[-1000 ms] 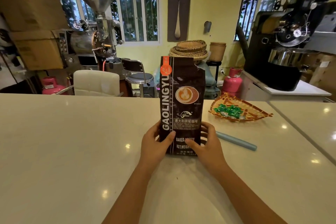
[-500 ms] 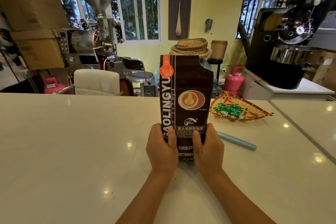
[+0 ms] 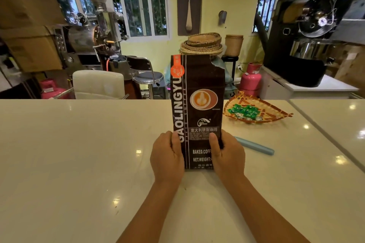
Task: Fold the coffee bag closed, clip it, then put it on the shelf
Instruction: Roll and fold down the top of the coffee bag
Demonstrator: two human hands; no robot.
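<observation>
I'm gripping the upright coffee bag (image 3: 198, 108) with left hand (image 3: 167, 159) and right hand (image 3: 227, 157), fingers clamped on its sides; torn top above them unfolded, blue sealing clip (image 3: 254, 145) lying unused right of my right fingers.

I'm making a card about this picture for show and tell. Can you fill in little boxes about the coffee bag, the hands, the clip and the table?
coffee bag: dark, standing upright on the table, top torn at the right corner, not folded yet
left hand: grip on the bag's lower left side
right hand: grip on the bag's lower right side
clip: light blue stick, lying on the table right of the bag, untouched
woven tray: behind the clip, holds green wrapped sweets
table: shiny white
</observation>
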